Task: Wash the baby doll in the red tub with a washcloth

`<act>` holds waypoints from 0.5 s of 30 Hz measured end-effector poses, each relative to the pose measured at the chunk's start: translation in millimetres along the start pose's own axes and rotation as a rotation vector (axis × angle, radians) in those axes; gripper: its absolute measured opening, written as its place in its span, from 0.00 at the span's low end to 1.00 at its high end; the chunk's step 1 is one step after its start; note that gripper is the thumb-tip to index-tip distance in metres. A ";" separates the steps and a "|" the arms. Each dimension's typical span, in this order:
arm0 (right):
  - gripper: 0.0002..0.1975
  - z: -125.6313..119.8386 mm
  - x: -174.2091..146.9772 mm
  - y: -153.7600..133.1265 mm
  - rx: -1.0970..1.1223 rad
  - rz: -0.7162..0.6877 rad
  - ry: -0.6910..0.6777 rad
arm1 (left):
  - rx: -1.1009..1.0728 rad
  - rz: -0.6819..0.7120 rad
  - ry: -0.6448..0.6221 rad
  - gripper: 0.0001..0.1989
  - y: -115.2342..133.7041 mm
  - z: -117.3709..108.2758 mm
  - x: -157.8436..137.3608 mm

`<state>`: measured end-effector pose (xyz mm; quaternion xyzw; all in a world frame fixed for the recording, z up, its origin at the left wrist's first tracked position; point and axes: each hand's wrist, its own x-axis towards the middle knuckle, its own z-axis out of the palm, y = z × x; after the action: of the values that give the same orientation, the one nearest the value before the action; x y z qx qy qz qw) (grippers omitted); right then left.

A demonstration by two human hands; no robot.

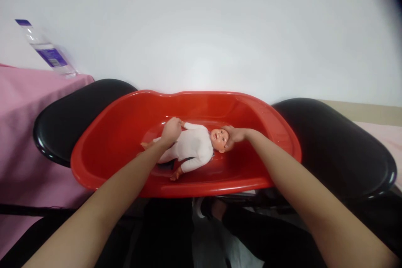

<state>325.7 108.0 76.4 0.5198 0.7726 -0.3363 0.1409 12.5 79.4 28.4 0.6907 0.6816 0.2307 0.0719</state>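
Note:
A baby doll (195, 143) in a white long-sleeved suit lies on its back inside a red baby bathtub (103, 146), head toward the right, feet toward the left. My left hand (172, 130) is closed in a fist at the doll's far hand and appears to grip it; what lies inside the fingers is mostly hidden. Cupped around the top of the doll's head is my right hand (234, 135), thumb and fingers on either side. The doll's near arm rests by its side, its hand close to the tub's near wall. My left forearm covers part of its legs.
Black rounded seats (84, 113) flank the tub, the other being the right seat (333, 146). A plastic bottle with a purple label (52, 55) stands on a pink-covered table (28, 92) at left. A white wall (201, 29) rises behind. My legs are below the tub.

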 end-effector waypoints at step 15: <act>0.54 4.3 12.0 7.2 0.025 -0.014 0.059 | 0.113 0.478 -0.291 0.26 7.8 39.3 -27.2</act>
<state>326.6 115.3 63.7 0.5258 0.7758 -0.3313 0.1094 36.9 60.8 -9.1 0.8606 0.4936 0.1011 0.0738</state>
